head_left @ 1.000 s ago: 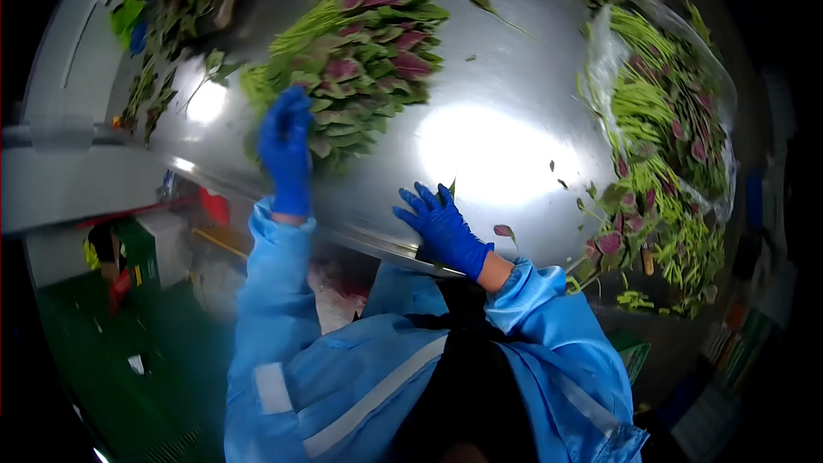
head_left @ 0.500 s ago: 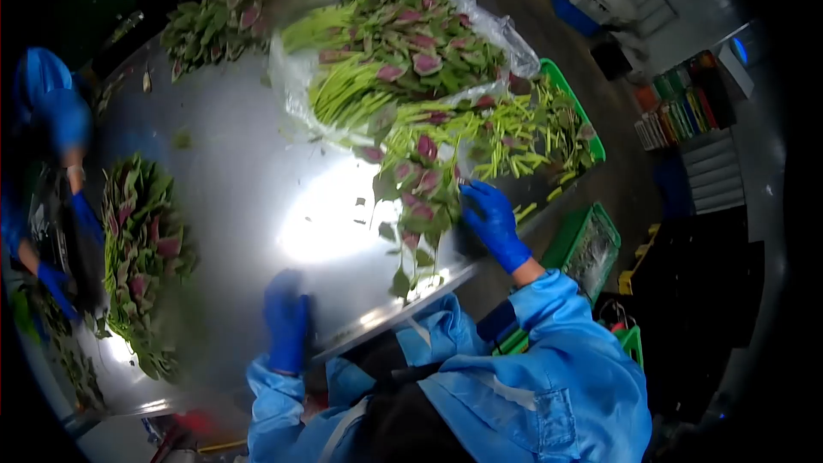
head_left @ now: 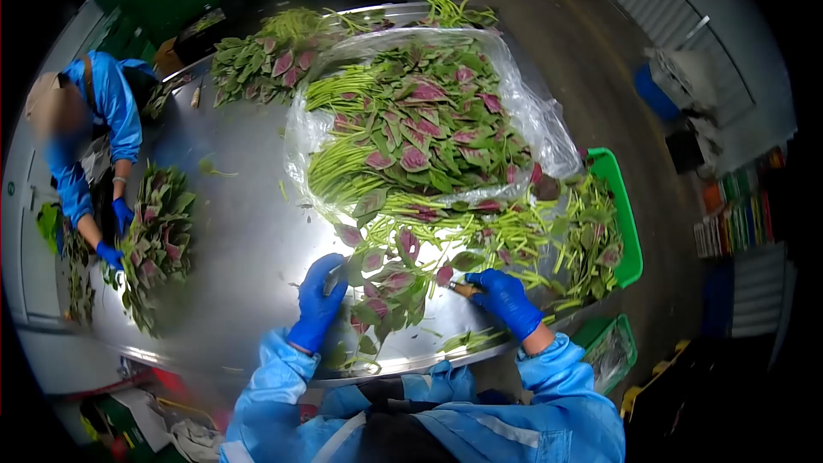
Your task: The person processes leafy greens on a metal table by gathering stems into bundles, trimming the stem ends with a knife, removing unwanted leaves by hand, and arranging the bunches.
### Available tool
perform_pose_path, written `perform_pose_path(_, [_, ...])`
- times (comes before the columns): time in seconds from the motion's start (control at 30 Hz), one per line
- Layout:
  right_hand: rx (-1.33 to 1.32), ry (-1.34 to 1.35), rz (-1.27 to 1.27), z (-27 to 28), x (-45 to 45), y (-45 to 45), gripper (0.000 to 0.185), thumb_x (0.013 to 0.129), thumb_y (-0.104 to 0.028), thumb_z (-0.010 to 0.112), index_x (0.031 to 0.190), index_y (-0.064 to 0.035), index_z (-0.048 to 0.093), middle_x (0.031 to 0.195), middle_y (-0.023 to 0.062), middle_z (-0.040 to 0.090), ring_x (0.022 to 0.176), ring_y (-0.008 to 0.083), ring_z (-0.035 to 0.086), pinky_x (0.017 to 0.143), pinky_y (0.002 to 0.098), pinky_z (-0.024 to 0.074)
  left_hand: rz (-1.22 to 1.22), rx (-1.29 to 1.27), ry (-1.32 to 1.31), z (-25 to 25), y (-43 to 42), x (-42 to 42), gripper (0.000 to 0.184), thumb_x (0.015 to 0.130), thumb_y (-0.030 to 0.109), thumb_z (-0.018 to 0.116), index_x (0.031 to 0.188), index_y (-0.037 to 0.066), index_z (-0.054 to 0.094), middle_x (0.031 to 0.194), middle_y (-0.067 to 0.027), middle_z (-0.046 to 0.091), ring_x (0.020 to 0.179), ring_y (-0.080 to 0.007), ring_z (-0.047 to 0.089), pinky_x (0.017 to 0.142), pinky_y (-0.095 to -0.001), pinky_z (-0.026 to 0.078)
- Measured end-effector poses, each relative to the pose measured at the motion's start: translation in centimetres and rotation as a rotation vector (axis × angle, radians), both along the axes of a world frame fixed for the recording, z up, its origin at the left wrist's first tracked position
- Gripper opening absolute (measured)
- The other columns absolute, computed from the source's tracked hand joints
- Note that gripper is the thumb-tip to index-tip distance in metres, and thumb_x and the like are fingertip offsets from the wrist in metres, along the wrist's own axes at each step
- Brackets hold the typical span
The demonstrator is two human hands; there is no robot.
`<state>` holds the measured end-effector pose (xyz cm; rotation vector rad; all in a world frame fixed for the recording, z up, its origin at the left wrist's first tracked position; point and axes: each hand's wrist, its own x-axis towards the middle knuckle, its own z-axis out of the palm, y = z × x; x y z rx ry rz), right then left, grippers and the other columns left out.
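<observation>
My right hand [head_left: 506,298], in a blue glove, is closed round the wooden handle of a small knife [head_left: 465,289]; the blade is hard to make out. A loose bunch of amaranth [head_left: 386,291], green leaves with purple-red centres, lies on the metal table between my hands. My left hand [head_left: 319,304], also gloved in blue, is at the left edge of these leaves, thumb and fingers apart, with nothing seen in it. Just beyond lie cut stems [head_left: 514,240]. Behind them, a clear plastic bag [head_left: 557,141] spread on the table holds a large heap of amaranth [head_left: 420,120].
A green crate [head_left: 630,223] stands at the table's right end, a second green crate [head_left: 613,347] lower down. Across the metal table [head_left: 244,206], a co-worker in blue [head_left: 111,111] has gloved hands by another amaranth pile [head_left: 159,244]. More bunches [head_left: 266,60] lie at the far edge.
My left hand has moved right and up to the loose leaves. The right hand now shows the knife more plainly. The camera view has shifted, and the co-worker's hands have reached the left pile.
</observation>
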<state>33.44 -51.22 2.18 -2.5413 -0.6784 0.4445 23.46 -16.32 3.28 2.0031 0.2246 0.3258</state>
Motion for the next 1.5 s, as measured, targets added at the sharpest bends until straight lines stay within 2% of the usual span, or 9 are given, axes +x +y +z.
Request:
perform_pose_path(0.37, [0.581, -0.250, 0.156, 10.4, 15.1, 13.3, 0.040, 0.078, -0.017, 0.068, 0.117, -0.0101, 0.059, 0.103, 0.0122, 0.064, 0.091, 0.0298, 0.062, 0.075, 0.0353, 0.0504, 0.124, 0.096, -0.164, 1.2, 1.9, 11.1, 0.040, 0.076, 0.002, 0.066, 0.115, 0.004, 0.057, 0.113, -0.0107, 0.061, 0.106, -0.0231, 0.057, 0.092, -0.0333, 0.043])
perform_pose_path(0.57, [0.347, -0.429, 0.316, 9.8, 25.1, 25.4, 0.066, 0.072, -0.017, 0.072, 0.132, -0.0084, 0.043, 0.123, 0.0175, 0.052, 0.112, 0.0325, 0.051, 0.095, 0.0394, 0.0421, 0.404, 0.016, -0.176, -2.0, 7.7, 11.5, 0.032, 0.079, 0.004, 0.063, 0.110, 0.006, 0.061, 0.113, -0.0083, 0.061, 0.103, -0.0183, 0.057, 0.088, -0.0292, 0.044])
perform_pose_path(0.63, [0.238, -0.494, 0.399, 7.1, 29.0, 29.1, 0.071, 0.071, -0.021, 0.073, 0.133, -0.0090, 0.042, 0.122, 0.0187, 0.052, 0.112, 0.0338, 0.051, 0.095, 0.0408, 0.0414, 0.540, -0.284, -0.107, -4.0, 9.5, 10.5, 0.028, 0.081, 0.005, 0.060, 0.109, 0.004, 0.061, 0.113, -0.0090, 0.060, 0.103, -0.0197, 0.057, 0.089, -0.0295, 0.044])
perform_pose_path(0.7, [0.116, -0.508, 0.444, 5.5, 31.7, 33.1, 0.075, 0.069, -0.025, 0.075, 0.134, -0.0093, 0.040, 0.122, 0.0193, 0.052, 0.112, 0.0348, 0.050, 0.095, 0.0416, 0.0410, 0.547, 0.013, -0.181, -8.1, 12.5, 9.2, 0.025, 0.084, 0.004, 0.054, 0.108, 0.001, 0.061, 0.112, -0.0123, 0.060, 0.103, -0.0241, 0.058, 0.090, -0.0329, 0.046])
perform_pose_path(0.77, [-0.031, -0.471, 0.443, 4.1, 33.6, 36.9, 0.081, 0.066, -0.029, 0.077, 0.135, -0.0093, 0.039, 0.121, 0.0194, 0.053, 0.112, 0.0353, 0.050, 0.096, 0.0419, 0.0410, 0.631, -0.056, -0.196, -12.7, 14.2, 7.7, 0.026, 0.083, 0.007, 0.056, 0.108, 0.002, 0.061, 0.111, -0.0132, 0.061, 0.103, -0.0254, 0.058, 0.091, -0.0345, 0.045])
perform_pose_path(0.97, [-0.328, -0.555, 0.400, -0.7, 38.6, 43.4, 0.104, 0.058, -0.048, 0.079, 0.141, -0.0105, 0.028, 0.123, 0.0236, 0.051, 0.116, 0.0365, 0.048, 0.097, 0.0418, 0.0401, 0.609, 0.088, -0.099, -12.2, 14.5, 7.9, 0.030, 0.081, 0.015, 0.060, 0.109, 0.002, 0.060, 0.109, -0.0139, 0.061, 0.101, -0.0278, 0.058, 0.090, -0.0361, 0.045])
perform_pose_path(1.2, [-0.217, -0.322, 0.366, -0.5, 39.9, 42.7, 0.061, 0.058, -0.043, 0.074, 0.103, -0.0041, 0.059, 0.095, 0.0224, 0.064, 0.090, 0.0365, 0.062, 0.080, 0.0419, 0.0495, 0.574, 0.200, -0.083, -10.6, 14.5, 8.4, 0.029, 0.079, 0.009, 0.061, 0.108, 0.003, 0.060, 0.106, -0.0128, 0.061, 0.098, -0.0271, 0.059, 0.087, -0.0350, 0.046])
perform_pose_path(1.3, [0.013, -0.196, 0.259, 2.0, 41.3, 41.3, 0.060, 0.061, -0.042, 0.073, 0.106, -0.0053, 0.059, 0.098, 0.0198, 0.064, 0.093, 0.0354, 0.062, 0.082, 0.0425, 0.0485, 0.575, 0.183, -0.093, -10.7, 14.4, 8.4, 0.030, 0.078, 0.006, 0.061, 0.108, 0.003, 0.059, 0.106, -0.0127, 0.061, 0.098, -0.0267, 0.059, 0.087, -0.0346, 0.046])
perform_pose_path(1.5, [-0.241, -0.214, 0.318, -0.1, 40.5, 42.8, 0.068, 0.059, -0.046, 0.075, 0.112, -0.0074, 0.058, 0.105, 0.0192, 0.063, 0.097, 0.0334, 0.061, 0.085, 0.0406, 0.0475, 0.562, 0.223, -0.075, -10.6, 14.5, 8.5, 0.032, 0.077, 0.003, 0.061, 0.109, 0.004, 0.059, 0.106, -0.0120, 0.060, 0.097, -0.0270, 0.059, 0.086, -0.0352, 0.046])
